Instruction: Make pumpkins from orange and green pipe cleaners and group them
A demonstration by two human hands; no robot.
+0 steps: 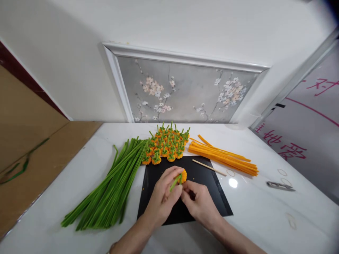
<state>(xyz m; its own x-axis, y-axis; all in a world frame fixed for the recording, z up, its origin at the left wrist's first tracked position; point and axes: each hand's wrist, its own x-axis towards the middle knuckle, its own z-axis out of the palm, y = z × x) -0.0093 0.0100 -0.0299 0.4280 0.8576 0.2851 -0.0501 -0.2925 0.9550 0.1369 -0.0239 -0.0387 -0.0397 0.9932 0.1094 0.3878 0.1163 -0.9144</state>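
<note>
The fingers of the left hand [163, 188] are closed round a small orange chenille ball [184, 175], held above the black mat [214, 194], with short green chenille ends [174, 181] standing out between thumb and forefinger; the fingertips of the right hand [200, 197] are drawn together just beside it, though whether they pinch a green end I cannot tell.

The step looks like working the green ends against the orange body; it would go best with a light, steady hold on the ball, so its pile is not crushed, and with any bend or twist made close to the base, where the wire should set firmly.

Beyond the hands, a thin, straight wooden stick [209, 167] lies partly over the mat's edge; behind the mat crowd similar orange pieces [166, 144], rounded and ribbed, topped by fuzzy green stems; left is a fanned bundle of long green chenille stems [111, 190]; right, a tighter sheaf of orange chenille stems [225, 157]; farther right, metal snips [280, 186] rest on the glossy white tabletop [246, 211].
</note>
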